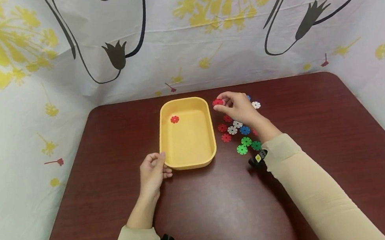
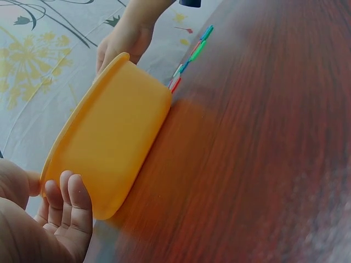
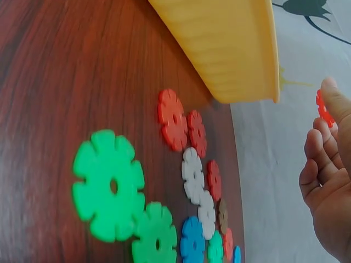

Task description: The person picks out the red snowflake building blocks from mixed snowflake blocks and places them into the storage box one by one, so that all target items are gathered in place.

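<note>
A yellow plastic tray (image 1: 191, 161) stands on the table, with one red snowflake disc (image 1: 175, 119) lying inside it. My left hand (image 1: 152, 174) pinches the tray's near left corner, thumb at the rim and fingers against the outer wall, as the left wrist view also shows. Just past the tray's right side, my right hand (image 1: 239, 107) holds another red snowflake disc (image 3: 324, 108) between thumb and fingers, raised above the table. Beneath and in front of that hand lie several loose discs: red (image 1: 226, 137), white (image 1: 232, 130), blue (image 1: 245, 130) and green (image 1: 242, 149). My right hand and forearm partly cover some.
The dark red wooden table (image 1: 203, 213) meets a white sheet (image 1: 185, 57) with flower prints at the back and sides. Small black devices sit at both wrists, one near the green discs (image 1: 256, 145).
</note>
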`<action>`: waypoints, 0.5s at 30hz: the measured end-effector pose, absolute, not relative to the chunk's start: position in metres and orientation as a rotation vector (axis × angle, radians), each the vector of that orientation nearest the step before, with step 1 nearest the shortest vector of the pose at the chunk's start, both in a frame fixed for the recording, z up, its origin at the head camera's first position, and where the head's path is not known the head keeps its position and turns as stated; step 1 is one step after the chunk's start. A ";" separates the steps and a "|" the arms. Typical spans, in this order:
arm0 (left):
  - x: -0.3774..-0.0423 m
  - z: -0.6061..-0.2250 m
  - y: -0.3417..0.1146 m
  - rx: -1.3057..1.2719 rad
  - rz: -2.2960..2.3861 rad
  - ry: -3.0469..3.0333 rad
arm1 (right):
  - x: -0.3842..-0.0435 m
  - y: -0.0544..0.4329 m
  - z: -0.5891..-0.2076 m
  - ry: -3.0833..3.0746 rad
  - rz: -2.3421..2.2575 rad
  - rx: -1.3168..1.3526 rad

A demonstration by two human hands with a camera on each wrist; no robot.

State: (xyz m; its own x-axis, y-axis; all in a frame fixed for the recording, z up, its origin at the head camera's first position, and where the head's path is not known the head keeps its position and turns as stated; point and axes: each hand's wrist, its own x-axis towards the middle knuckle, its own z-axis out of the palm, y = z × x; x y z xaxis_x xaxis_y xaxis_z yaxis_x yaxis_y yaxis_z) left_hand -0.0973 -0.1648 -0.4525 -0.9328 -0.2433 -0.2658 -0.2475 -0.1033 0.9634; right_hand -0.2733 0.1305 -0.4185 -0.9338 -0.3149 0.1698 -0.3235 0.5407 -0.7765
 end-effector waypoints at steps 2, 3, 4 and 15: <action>-0.098 -0.453 -0.165 -0.572 2.261 2.101 | -0.274 0.127 -0.419 -2.753 1.378 0.588; -0.098 -0.453 -0.165 -0.571 2.262 2.102 | -0.274 0.125 -0.419 -2.755 1.369 0.601; -0.098 -0.453 -0.165 -0.569 2.263 2.101 | -0.274 0.124 -0.419 -2.756 1.358 0.614; -0.099 -0.454 -0.165 -0.589 2.262 2.105 | -0.276 0.105 -0.420 -2.729 1.372 0.696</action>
